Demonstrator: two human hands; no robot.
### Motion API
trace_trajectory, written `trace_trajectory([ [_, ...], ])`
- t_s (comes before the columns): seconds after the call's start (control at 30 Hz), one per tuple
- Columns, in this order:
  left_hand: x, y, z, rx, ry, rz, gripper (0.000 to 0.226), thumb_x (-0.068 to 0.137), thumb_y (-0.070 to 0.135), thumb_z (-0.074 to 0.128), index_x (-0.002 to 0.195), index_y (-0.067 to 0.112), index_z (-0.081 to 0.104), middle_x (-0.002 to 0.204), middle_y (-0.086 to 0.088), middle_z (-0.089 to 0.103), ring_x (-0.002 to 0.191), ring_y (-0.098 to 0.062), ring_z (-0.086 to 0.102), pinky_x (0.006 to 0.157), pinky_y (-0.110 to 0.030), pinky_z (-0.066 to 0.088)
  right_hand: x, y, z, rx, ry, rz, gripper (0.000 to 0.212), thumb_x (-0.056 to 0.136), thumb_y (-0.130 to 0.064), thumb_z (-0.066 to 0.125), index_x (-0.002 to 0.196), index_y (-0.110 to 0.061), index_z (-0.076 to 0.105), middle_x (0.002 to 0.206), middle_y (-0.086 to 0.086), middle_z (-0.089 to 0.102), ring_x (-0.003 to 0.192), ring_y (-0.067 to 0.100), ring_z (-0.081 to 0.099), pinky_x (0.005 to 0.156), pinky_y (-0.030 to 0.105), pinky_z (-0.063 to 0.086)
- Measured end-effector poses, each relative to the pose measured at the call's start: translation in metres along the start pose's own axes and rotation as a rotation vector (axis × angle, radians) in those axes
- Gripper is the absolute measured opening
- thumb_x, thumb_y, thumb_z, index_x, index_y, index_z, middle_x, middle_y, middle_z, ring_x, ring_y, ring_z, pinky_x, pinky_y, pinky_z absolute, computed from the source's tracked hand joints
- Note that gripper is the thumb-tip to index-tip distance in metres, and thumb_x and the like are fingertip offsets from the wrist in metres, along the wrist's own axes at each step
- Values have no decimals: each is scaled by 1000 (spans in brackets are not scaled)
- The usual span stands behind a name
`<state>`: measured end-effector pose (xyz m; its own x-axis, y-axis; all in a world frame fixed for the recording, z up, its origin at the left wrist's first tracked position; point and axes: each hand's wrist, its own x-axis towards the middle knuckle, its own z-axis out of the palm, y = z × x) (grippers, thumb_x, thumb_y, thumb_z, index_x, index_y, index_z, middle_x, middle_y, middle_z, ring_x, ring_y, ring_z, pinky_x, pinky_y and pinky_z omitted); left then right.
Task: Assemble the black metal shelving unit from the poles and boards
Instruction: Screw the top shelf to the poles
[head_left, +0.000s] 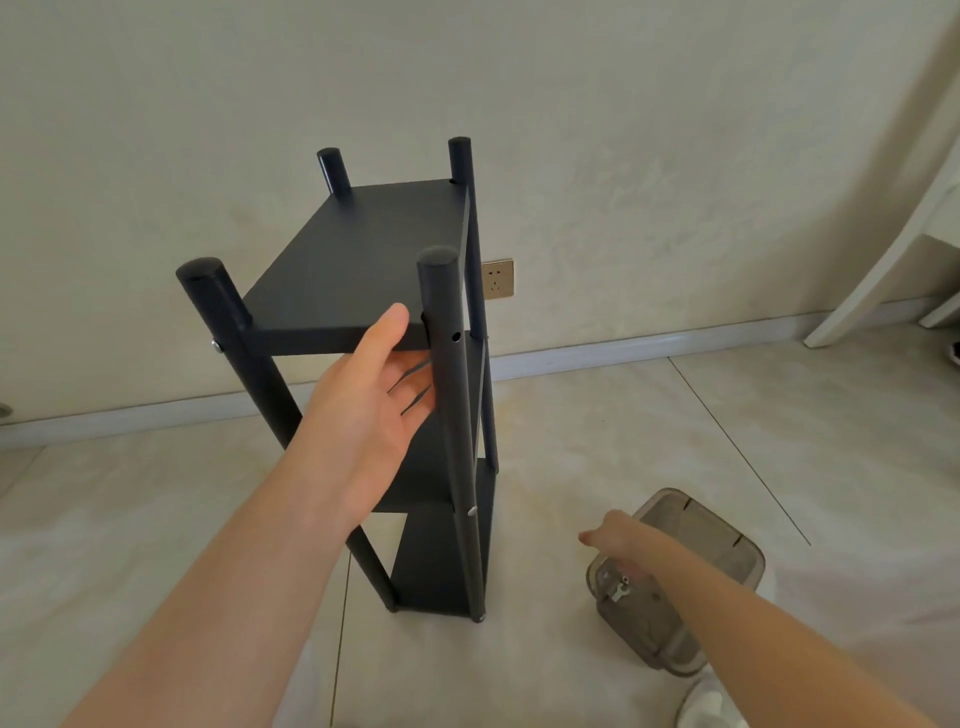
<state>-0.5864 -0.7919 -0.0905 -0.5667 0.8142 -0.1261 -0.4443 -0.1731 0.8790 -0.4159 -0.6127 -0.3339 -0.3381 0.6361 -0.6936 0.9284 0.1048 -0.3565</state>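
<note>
The left grip (374, 405) clamps the top board (358, 249) by its front edge, with the upright pole (449, 415) and its empty screw hole (455, 336) just right of it. The right grip (615, 535) hangs low over the screw box (727, 551), too blurred to tell whether it holds anything.

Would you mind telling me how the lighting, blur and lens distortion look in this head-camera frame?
Head view: light is soft and dim, with no hard shadows or glare; the wide lens bows the baseboard and splays the poles; the left hand holding the top board is sharp, the right hand by the clear box slightly blurred.
</note>
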Motion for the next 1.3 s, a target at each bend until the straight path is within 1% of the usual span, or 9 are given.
trace_trajectory([
  [0.1, -1, 0, 0, 6, -3, 5, 29, 82, 40, 65, 103, 20, 66, 103, -4, 77, 102, -21, 73, 81, -32, 54, 6, 5, 21, 69, -7, 55, 35, 104, -31, 44, 93, 2, 49, 94, 15, 57, 85, 27, 57, 73, 32, 48],
  [0.23, 0, 1, 0, 20, 16, -1, 20, 95, 37, 59, 105, 20, 63, 102, -2, 78, 103, -20, 73, 84, -33, 53, 10, 10, 38, -4, 5, 67, 48, 106, -38, 34, 68, -12, 48, 76, 6, 52, 103, 21, 52, 100, 30, 43],
  [0.4, 0, 0, -1, 22, 13, 6, 17, 96, 36, 59, 103, 20, 62, 104, -3, 77, 105, -22, 72, 91, -36, 52, 17, 19, 58, 25, -49, 94, 39, 106, -36, 35, 81, -9, 47, 115, 22, 46, 122, 28, 54, 82, 26, 38],
  [0.57, -1, 0, 0, 25, 14, 6, 17, 97, 36, 59, 100, 20, 63, 105, -4, 77, 106, -22, 72, 92, -36, 52, 15, 11, 64, -36, -104, -5, 14, 102, -20, 44, 100, -7, 45, 102, 16, 50, 69, 16, 49, 64, 28, 43],
  [0.77, 0, 0, 2, 32, 46, 3, 17, 98, 36, 57, 103, 20, 60, 103, -2, 77, 105, -21, 72, 100, -40, 50, 4, -11, 87, -149, -216, -147, 13, 100, -23, 49, 101, -10, 51, 73, -2, 49, 60, 10, 46, 56, 20, 41],
  [0.83, -1, 0, 2, 37, 44, 0, 17, 99, 36, 56, 104, 20, 60, 102, -2, 78, 105, -20, 72, 102, -40, 49, 2, -16, 94, -200, -247, -204, 25, 104, -24, 41, 111, -3, 53, 79, 4, 48, 67, 13, 46, 62, 20, 38],
  [0.97, -2, 1, 2, 49, 39, 1, 17, 99, 37, 55, 104, 21, 60, 103, -1, 77, 105, -19, 72, 104, -40, 49, 1, -18, 104, -227, -283, -210, 55, 103, -27, 43, 144, 6, 28, 138, 19, 49, 122, 32, 51, 96, 36, 42],
  [1.13, -3, 1, 3, 41, 39, -5, 18, 99, 37, 55, 104, 20, 60, 102, -1, 77, 106, -20, 72, 106, -41, 48, 6, -16, 114, -341, -419, -229, 53, 92, -30, 58, 135, -3, 43, 118, 13, 57, 93, 22, 54, 74, 31, 46],
  [1.3, -4, 1, 3, 22, 43, -2, 21, 99, 36, 57, 110, 19, 58, 103, -2, 77, 106, -20, 72, 107, -42, 47, 11, -14, 113, -377, -458, -246, 68, 91, -43, 63, 142, -6, 38, 130, 9, 51, 117, 28, 55, 83, 32, 47],
])
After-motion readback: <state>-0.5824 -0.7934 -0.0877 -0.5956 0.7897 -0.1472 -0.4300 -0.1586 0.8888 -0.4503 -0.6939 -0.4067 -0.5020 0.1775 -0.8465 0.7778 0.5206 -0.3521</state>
